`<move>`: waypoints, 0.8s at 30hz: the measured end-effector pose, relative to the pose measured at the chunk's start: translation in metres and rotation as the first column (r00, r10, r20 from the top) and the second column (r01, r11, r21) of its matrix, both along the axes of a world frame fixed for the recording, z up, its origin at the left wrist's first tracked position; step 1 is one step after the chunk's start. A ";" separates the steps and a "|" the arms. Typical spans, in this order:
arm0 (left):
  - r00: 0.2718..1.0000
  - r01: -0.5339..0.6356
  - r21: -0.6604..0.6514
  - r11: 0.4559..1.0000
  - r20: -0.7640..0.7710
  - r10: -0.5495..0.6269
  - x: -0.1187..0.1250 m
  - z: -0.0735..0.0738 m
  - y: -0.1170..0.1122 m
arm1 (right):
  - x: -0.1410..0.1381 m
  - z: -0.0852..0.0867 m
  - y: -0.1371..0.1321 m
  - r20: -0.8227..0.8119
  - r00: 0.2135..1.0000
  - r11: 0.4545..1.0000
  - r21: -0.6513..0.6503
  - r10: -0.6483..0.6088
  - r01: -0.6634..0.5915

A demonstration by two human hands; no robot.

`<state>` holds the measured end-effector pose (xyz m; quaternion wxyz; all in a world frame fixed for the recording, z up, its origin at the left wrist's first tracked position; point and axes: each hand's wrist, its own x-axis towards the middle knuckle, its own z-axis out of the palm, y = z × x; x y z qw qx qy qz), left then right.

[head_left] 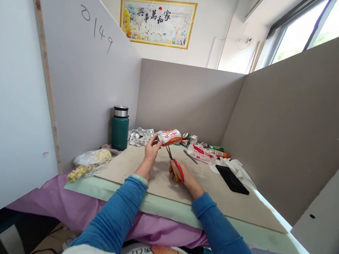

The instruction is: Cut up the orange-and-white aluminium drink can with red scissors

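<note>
Above the board, left hand (152,149) pinches a white-orange packet (169,136), right-hand fingers (174,171) grip red scissors (175,166); print unreadable.

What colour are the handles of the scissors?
Red, on the scissors in the right hand; head view.

Both arms extended; left hand (152,149) raised, pinching; right hand (183,175) gripping.

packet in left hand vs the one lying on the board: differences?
The held packet is lifted off the board in the left hand, at the scissors blades; the lying packet rests flat, untouched. The lying packet looks longer. Both are white with red-orange print.
</note>
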<state>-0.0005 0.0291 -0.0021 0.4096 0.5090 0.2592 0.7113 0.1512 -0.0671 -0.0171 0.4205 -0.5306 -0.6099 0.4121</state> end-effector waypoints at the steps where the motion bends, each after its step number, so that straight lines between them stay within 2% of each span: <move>1: 1.000 0.016 0.005 1.000 -0.005 -0.016 0.000 -0.001 0.001 | 0.000 0.000 0.000 0.003 1.000 1.000 -0.002 -0.005 0.005; 4: 0.999 0.032 -0.002 0.999 -0.013 -0.032 0.000 -0.001 0.003 | 0.000 -0.002 0.001 0.001 1.000 0.999 -0.021 -0.030 0.030; 8: 1.000 -0.013 -0.043 0.999 0.002 0.013 -0.001 0.000 0.003 | 0.000 -0.004 0.004 0.008 1.000 0.999 -0.031 -0.011 0.012; 14: 0.995 0.078 -0.047 0.996 -0.060 -0.080 0.000 0.001 -0.001 | 0.000 -0.001 0.001 0.027 0.999 0.999 -0.018 -0.038 0.038; 19: 1.000 0.002 -0.065 0.998 -0.015 -0.003 -0.003 0.002 0.000 | 0.001 -0.003 0.000 0.000 1.000 1.000 -0.018 0.001 -0.001; 24: 0.997 0.066 -0.081 0.994 -0.022 -0.068 -0.002 0.001 0.001 | 0.001 -0.004 0.002 0.021 1.000 1.000 -0.002 -0.018 0.018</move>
